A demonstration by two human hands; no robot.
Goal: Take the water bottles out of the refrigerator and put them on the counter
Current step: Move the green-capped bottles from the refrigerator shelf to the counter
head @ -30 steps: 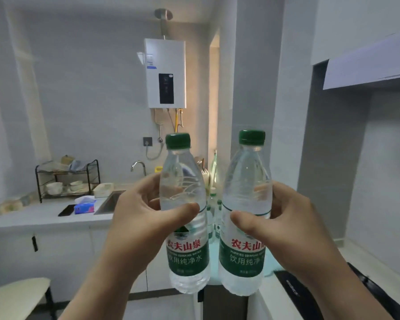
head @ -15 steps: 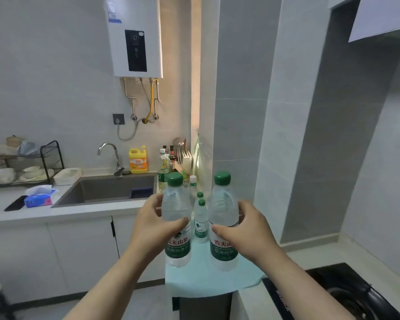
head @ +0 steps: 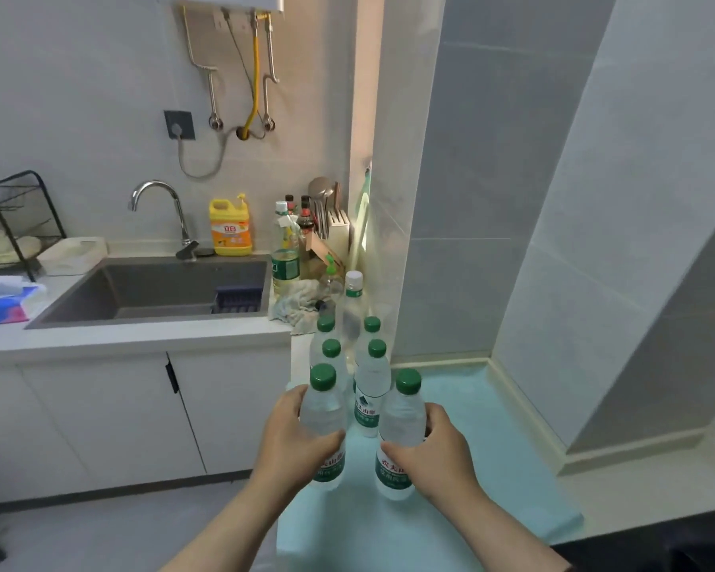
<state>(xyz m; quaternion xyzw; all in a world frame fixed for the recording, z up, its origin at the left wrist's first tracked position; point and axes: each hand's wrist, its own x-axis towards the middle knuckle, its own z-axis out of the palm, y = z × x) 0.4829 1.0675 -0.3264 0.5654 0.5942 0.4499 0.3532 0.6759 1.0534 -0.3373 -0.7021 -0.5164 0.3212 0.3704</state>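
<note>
The left hand [head: 296, 439] was wrapped round the left bottle [head: 325, 419], thumb across the front just above the green label and fingers curled behind. The right hand [head: 436, 452] gripped the right bottle [head: 401, 427] in the same way from the other side. Both bottles were upright, long axis vertical, green caps pointing up, with a narrow gap between them. They were at the near left part of the pale blue counter [head: 483, 410], the left bottle close to its left edge. Whether their bases touched the surface could not be told.

Behind them, toward the far left corner of the counter, four standing bottles [head: 370, 390] (same green caps, same upright pose) were lined up in two short rows. The nearest one showed its label in the gap between the two held ones. A white-capped bottle [head: 353, 291] stood upright just beyond those rows.

Left of the counter, a grey sink [head: 100, 291] was set into a white worktop [head: 141, 338], with a curved faucet [head: 180, 218] at its far edge and a yellow detergent jug [head: 230, 231] just beside the faucet. A crumpled rag [head: 296, 303] lay at the sink's right end, with a knife block [head: 337, 237] behind it. A tissue pack [head: 1, 307] lay near the worktop's left end.
</note>
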